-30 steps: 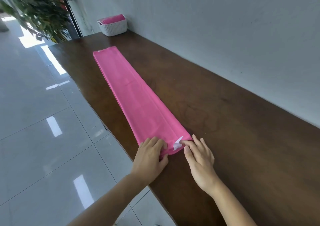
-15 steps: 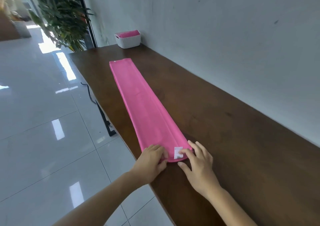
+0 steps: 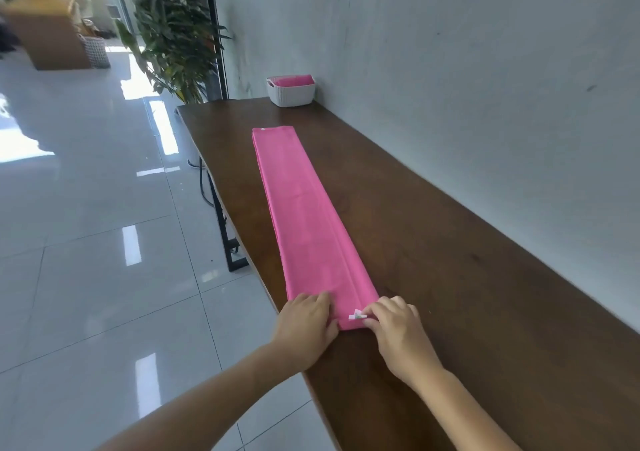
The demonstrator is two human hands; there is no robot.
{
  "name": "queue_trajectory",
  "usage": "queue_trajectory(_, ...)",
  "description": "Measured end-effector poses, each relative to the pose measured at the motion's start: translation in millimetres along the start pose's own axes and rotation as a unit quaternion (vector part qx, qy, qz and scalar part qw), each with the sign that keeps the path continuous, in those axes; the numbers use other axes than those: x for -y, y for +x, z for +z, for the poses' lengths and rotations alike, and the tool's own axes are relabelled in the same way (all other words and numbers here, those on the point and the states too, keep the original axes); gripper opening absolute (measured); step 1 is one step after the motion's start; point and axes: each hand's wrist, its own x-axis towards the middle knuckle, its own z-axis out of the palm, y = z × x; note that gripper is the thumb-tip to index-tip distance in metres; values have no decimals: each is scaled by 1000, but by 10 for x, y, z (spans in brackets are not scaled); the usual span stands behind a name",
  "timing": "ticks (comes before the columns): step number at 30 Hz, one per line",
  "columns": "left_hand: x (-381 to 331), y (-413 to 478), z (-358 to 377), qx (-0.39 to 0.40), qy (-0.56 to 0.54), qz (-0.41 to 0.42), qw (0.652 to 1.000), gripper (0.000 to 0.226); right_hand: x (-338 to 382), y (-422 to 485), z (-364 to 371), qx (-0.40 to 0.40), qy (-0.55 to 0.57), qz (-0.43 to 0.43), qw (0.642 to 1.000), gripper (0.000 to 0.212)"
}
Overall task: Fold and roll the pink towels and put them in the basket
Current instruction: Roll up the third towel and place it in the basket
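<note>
A pink towel (image 3: pixel 304 218) lies folded into a long narrow strip along the dark wooden table (image 3: pixel 450 277), running away from me. My left hand (image 3: pixel 306 326) grips the strip's near end at its left corner. My right hand (image 3: pixel 394 326) pinches the near right corner, beside a small white label. The near end curls up slightly into a first turn. A white basket (image 3: pixel 291 95) stands at the table's far end against the wall, with pink towel showing inside it.
A grey wall runs along the table's right side. The table's left edge drops to a glossy tiled floor. A leafy plant (image 3: pixel 173 42) stands beyond the far end, and a black table leg (image 3: pixel 225 239) shows below the edge.
Both hands curled their fingers more tightly over the towel's near end, which has begun to roll. My head lifted, so more of the room shows.
</note>
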Motion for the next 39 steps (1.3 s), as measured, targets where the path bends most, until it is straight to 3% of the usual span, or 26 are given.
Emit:
queue_trajectory(4,-19,-35,12,-63,11,-19,998,8,-16,105,-36,46,4,-9,999,16)
queue_trajectory(7,-65,-47,1,-103,37,-7,994,12,32,119,-44,28,-22,-11,999,14)
queue_trajectory(11,-81,-67,31,-84,56,40,994,23,81,134,-54,-16,-40,-20,999,13)
queue_trajectory(15,-79,-75,52,-66,100,81,989,34,128,109,-36,-49,-23,-90,994,24)
queue_trajectory(25,213,-122,299,-111,90,117,983,29,-46,-24,83,-46,0,-113,992,26)
queue_trajectory(31,289,-159,304,-163,113,187,962,8,-123,-5,105,-43,20,-107,993,25)
queue_trajectory(34,362,-133,280,-164,121,179,963,26,-114,20,109,-58,51,-92,993,20)
queue_trajectory(39,426,-121,219,-139,41,121,982,41,-103,51,110,-102,88,-59,989,7)
